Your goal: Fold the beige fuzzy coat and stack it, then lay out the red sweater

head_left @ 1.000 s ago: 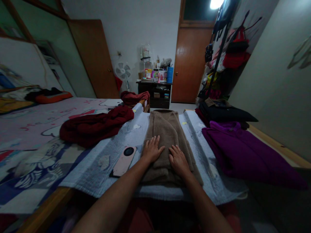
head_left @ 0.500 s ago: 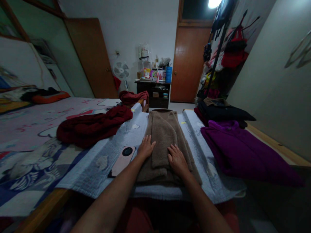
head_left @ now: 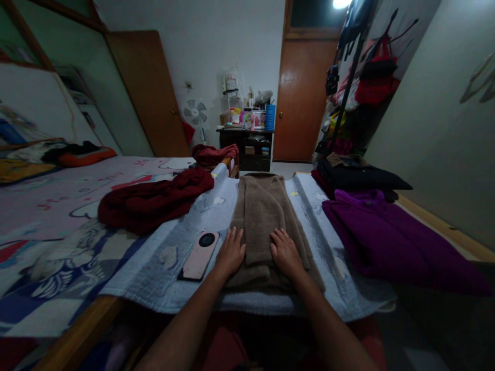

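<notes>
Step in hand: prob. smoothing the folded fuzzy brown garment (head_left: 263, 206), lying mid-scene on the pale-blue patterned cloth (head_left: 150, 281), betw. the flat pink phone (head_left: 198, 260) on the left & the folded purple garment (head_left: 394, 239) on the right. Left hand (head_left: 231, 252) & right hand (head_left: 286, 252): palms down, fingers slightly apart, gripping nothing, on its near half; dim, so left palm's contact unclear. Next move calls for light, even pressure w/o rucking.

Bare along both hands (head_left: 231, 252) and forearms (head_left: 191, 315), tapering toward the wrists (head_left: 221, 273), and seemingly clad lower down in dull red cloth (head_left: 224, 342), dim at the near edge.
</notes>
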Motion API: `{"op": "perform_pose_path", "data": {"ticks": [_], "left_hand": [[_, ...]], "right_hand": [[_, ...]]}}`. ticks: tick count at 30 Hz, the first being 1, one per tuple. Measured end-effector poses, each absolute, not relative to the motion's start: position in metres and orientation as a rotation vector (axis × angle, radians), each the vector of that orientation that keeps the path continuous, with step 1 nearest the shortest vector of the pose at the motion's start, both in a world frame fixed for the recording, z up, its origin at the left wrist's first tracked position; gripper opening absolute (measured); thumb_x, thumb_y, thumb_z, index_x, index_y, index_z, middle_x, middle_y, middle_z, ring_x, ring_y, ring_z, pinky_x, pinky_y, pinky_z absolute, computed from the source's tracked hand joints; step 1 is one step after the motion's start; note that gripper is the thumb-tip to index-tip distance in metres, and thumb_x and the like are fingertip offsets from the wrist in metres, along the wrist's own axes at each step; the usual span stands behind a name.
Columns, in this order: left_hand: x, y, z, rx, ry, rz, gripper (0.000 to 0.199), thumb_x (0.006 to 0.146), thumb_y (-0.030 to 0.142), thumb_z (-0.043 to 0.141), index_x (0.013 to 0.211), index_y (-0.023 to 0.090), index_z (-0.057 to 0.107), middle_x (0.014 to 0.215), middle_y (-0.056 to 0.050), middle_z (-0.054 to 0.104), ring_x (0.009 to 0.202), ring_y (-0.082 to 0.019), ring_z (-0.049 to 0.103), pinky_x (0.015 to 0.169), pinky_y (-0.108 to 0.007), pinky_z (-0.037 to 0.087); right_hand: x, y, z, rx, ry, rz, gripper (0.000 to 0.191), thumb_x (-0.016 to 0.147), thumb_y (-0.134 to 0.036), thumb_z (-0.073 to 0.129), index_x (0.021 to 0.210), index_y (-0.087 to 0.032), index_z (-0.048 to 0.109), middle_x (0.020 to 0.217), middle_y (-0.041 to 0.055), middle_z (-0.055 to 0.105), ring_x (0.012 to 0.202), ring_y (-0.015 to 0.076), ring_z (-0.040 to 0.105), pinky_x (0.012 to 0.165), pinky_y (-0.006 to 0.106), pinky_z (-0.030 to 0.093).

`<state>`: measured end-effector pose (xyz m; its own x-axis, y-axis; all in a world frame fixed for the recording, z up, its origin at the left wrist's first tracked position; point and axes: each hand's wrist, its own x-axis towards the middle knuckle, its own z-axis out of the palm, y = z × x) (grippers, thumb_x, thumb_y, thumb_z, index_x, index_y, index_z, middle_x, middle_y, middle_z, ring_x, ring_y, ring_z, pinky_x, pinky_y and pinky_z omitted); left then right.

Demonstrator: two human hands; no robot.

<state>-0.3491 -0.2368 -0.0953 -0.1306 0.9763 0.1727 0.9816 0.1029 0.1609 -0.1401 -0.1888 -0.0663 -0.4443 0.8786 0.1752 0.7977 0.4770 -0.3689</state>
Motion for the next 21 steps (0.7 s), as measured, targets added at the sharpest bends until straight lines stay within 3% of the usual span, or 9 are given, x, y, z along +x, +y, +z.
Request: {"op": "perform_pose_path", "data": {"ticks": [11,15,18,21], "left_hand": [[-0.345,-0.266,-0.089,-2.209,-2.348,-0.536,0.051,0.091,0.021,0.045,0.141,0.015,0.044,0.157,-0.012,0.03,0.147,-0.029,0.019,0.116,-0.046,0.027],[-0.347,-0.269,-0.081,-2.176,-2.338,-0.718,0.04,0.088,0.018,0.048,0.127,0.017,0.056,0.147,-0.01,0.046,0.141,-0.028,0.033,0.113,-0.047,0.032],[-0.347,-0.262,-0.067,-2.144,-2.306,-0.851,0.023,0.087,0.016,0.047,0.103,0.018,0.065,0.119,-0.008,0.065,0.119,-0.025,0.054,0.106,-0.044,0.04],[-0.338,-0.248,-0.054,-2.07,-2.258,-0.985,0.021,0.088,0.015,0.045,0.095,0.017,0.065,0.107,-0.008,0.067,0.108,-0.023,0.059,0.102,-0.042,0.042]], "right_hand": [[-0.14,-0.191,-0.063,-1.392,-2.386,0.354,0.048,0.094,-0.029,0.038,0.138,-0.013,0.051,0.151,0.0089,0.041,0.144,0.0235,0.025,0.116,0.04,0.024],[-0.139,-0.191,-0.063,-1.37,-2.377,0.359,0.05,0.094,-0.033,0.041,0.138,-0.012,0.051,0.151,0.0104,0.041,0.144,0.0249,0.025,0.116,0.04,0.023],[-0.139,-0.19,-0.064,-1.369,-2.38,0.362,0.05,0.094,-0.036,0.042,0.138,-0.013,0.051,0.15,0.0107,0.042,0.144,0.0253,0.025,0.116,0.04,0.023],[-0.139,-0.189,-0.066,-1.364,-2.379,0.35,0.05,0.093,-0.036,0.042,0.137,-0.014,0.052,0.15,0.0107,0.042,0.144,0.0258,0.025,0.115,0.042,0.025]]}}
